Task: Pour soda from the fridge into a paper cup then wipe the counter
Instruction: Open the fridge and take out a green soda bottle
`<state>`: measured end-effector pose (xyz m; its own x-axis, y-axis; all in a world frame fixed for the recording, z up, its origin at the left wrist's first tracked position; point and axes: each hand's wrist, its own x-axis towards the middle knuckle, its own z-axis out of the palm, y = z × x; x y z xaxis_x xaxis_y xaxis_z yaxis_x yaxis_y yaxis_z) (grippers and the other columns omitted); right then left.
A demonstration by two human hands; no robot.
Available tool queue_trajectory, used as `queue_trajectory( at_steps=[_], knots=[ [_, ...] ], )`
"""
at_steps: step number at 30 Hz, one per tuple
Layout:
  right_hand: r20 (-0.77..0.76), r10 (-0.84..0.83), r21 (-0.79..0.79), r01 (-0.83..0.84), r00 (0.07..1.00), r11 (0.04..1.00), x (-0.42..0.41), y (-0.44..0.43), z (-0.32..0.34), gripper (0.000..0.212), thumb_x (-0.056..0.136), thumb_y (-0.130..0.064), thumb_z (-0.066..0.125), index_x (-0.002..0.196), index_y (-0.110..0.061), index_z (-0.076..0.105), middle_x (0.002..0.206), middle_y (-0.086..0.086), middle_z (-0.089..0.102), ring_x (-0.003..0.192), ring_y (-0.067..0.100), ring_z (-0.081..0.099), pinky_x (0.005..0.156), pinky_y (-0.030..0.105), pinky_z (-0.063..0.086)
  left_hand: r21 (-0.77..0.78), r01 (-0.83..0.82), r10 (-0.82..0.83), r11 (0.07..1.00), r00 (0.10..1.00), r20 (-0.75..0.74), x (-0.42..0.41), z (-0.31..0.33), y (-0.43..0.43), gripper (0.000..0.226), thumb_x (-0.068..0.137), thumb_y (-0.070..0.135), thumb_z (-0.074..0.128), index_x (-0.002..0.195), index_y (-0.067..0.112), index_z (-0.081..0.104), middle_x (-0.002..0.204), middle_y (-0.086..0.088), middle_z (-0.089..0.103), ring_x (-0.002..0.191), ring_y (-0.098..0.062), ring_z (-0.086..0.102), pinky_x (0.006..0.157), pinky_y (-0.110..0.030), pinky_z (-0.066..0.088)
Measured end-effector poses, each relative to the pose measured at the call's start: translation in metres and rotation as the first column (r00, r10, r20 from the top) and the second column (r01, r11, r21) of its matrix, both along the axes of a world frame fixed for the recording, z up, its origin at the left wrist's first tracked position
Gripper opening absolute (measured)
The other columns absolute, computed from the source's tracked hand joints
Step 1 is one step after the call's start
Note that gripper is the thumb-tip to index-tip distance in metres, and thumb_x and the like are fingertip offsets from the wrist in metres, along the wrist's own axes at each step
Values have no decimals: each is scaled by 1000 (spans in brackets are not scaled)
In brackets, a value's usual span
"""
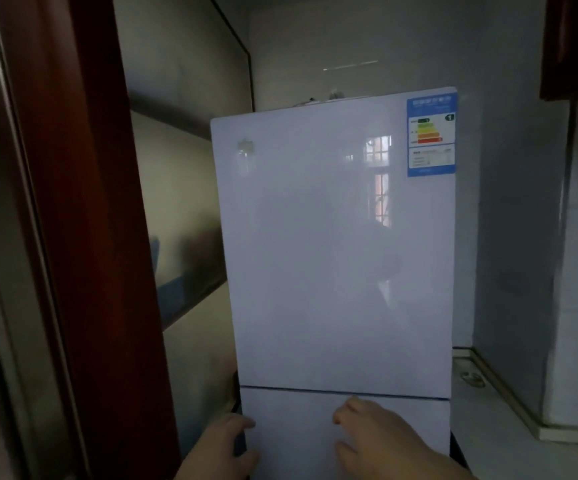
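A white two-door fridge (336, 244) stands straight ahead with both doors closed and a blue energy label (431, 136) at its upper right corner. My left hand (223, 445) is at the left edge of the lower door (298, 434), fingers curled round that edge. My right hand (381, 434) lies against the front of the lower door just below the seam between the doors, fingers loosely bent. No soda, paper cup or cloth is in view.
A dark red door frame (83, 237) rises close on the left, with a grey wall behind it. To the right of the fridge a pale counter (488, 410) with a raised rim runs along the tiled wall. A dark cabinet (574, 46) hangs at upper right.
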<state>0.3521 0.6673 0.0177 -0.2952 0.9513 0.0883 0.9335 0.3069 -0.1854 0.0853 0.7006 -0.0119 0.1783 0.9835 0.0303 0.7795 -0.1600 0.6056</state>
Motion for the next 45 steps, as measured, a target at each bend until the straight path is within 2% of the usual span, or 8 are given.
queue_trajectory(
  at_steps=[4,7,10,13,19,25,31,45],
  knots=[
    [44,27,29,-29,999,999,-11,51,13,55,89,-55,41,135,-26,47,136,0,42,119,22,49,95,31,42,-27,-194,188,981,894,406,5,8,51,23,79,16,79,95,25,64,108,12,63,96,-1,60,76,0,40],
    [107,56,57,-62,993,996,-27,85,19,54,91,-49,39,136,-21,46,137,4,40,121,24,45,85,31,37,10,-246,201,969,817,541,9,14,92,18,83,-1,72,98,8,68,96,4,64,84,-4,59,63,-1,41],
    [111,58,119,-71,992,990,-39,105,28,89,62,-59,14,135,-19,46,138,3,40,124,23,42,86,34,36,-20,-314,250,949,713,655,13,13,132,16,85,0,70,95,12,64,108,-15,66,96,-23,60,78,-24,41],
    [126,56,194,-80,991,978,-46,132,40,93,58,-55,11,134,-16,48,139,7,41,124,27,43,92,37,38,-23,-332,238,943,625,744,10,23,169,17,89,8,67,105,14,62,117,-13,65,102,-25,60,89,-33,45],
    [279,5,438,-132,960,889,-59,194,50,47,72,-32,49,114,-15,60,132,12,56,113,31,58,88,43,50,-73,-400,272,914,467,841,7,46,225,48,96,29,57,140,15,44,142,-12,49,122,-33,52,104,-51,44],
    [380,-76,506,-138,922,851,-71,245,48,68,60,-37,69,126,-20,61,141,13,54,128,33,53,102,54,45,-82,-346,219,935,380,899,13,58,264,72,97,45,53,155,21,18,159,-9,29,137,-34,40,107,-49,39],
    [430,-144,551,-132,891,824,-68,281,40,80,66,-33,67,143,-21,47,157,13,32,143,35,29,112,58,17,2,-294,114,956,376,920,22,55,288,59,93,50,57,143,23,40,135,-5,56,112,-27,59,97,-46,50],
    [442,-169,649,-184,881,738,-60,296,26,88,66,-22,74,148,-19,41,159,13,24,145,35,18,112,59,15,31,-320,130,947,469,874,17,42,299,72,83,69,55,140,27,44,130,0,57,107,-21,61,91,-45,54]
  ],
)
